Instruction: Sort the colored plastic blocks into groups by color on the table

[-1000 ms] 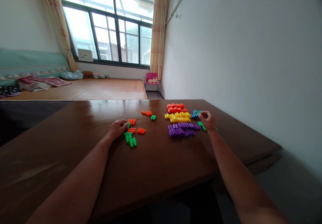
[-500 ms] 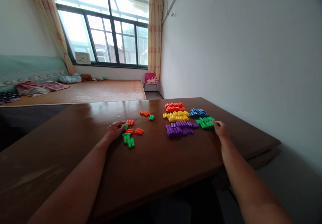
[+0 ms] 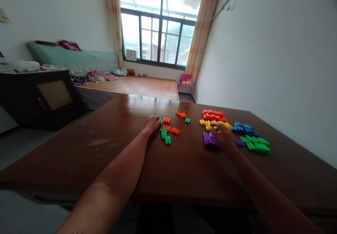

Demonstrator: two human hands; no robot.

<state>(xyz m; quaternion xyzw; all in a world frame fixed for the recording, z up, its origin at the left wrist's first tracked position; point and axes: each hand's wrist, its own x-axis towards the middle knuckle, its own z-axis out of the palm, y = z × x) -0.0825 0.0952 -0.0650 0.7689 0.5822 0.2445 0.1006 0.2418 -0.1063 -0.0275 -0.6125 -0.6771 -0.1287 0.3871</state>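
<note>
My left hand rests on the table with its fingers bent around a small green plastic peg-like piece, partly hidden by the fingertips. Close by lie orange pieces and joined green pieces. My right hand is over the purple pieces, its fingertips in front of the yellow pieces. Motion blurs its fingers, and whether it holds anything does not show. Right of this hand are the green pile and the blue pile.
Red pieces lie behind the yellow ones. A further orange row and a small green pair are mid-table. The brown table has a wall on its right. Beyond are a bed, pink chair and dark cabinet.
My right hand has left the green pile and moved left over the purple and yellow pieces. My left hand stays by the green and orange pieces. The view has turned left.
</note>
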